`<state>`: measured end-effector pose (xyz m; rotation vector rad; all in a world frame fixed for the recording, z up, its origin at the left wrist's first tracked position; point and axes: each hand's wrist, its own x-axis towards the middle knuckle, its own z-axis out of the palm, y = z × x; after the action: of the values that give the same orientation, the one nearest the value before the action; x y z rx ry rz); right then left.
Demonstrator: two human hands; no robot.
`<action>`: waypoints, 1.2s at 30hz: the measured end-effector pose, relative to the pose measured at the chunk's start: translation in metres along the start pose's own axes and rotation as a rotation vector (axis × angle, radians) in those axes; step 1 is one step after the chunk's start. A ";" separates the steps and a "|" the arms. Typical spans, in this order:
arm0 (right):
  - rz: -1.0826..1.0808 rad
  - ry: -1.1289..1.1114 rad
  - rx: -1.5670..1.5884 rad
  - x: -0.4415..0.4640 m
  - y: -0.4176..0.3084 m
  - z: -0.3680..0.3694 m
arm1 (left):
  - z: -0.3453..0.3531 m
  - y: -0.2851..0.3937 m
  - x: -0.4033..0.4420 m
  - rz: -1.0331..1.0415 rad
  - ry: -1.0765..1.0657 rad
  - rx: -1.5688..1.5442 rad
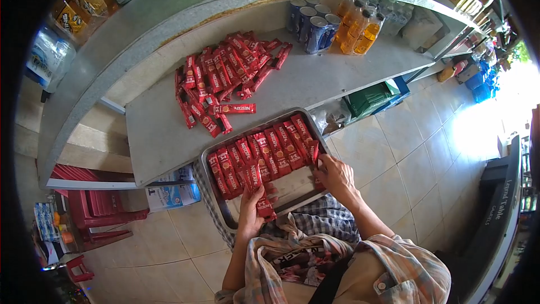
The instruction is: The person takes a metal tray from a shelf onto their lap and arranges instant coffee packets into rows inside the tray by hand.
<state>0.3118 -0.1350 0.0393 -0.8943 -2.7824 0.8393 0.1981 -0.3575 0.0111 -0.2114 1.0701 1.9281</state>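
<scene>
the left hand [252,214] grips a few red coffee sachets [252,175] over the near edge of the metal tray [292,190], left of its middle. the right hand [336,179] is at the tray's right edge, fingers bent; i cannot tell what they grip. more sachets lie side by side along the tray's far edge. a loose pile [225,73] lies on the shelf [304,81], near the cans [318,35].
</scene>
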 end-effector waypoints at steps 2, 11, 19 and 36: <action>-0.089 0.153 -0.043 0.007 -0.001 0.001 | -0.004 -0.003 0.002 0.016 0.001 -0.011; 0.117 -0.014 -0.095 0.019 0.006 0.022 | -0.004 -0.004 0.003 -0.002 0.017 -0.007; -0.036 0.032 0.072 0.011 0.003 0.007 | -0.005 -0.004 0.002 -0.033 0.042 -0.014; -0.071 0.127 0.070 0.006 0.000 0.019 | -0.003 -0.003 0.001 0.048 0.023 -0.028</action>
<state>0.3019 -0.1401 0.0232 -0.8033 -2.6427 0.8323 0.1988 -0.3588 0.0069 -0.2258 1.0722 1.9885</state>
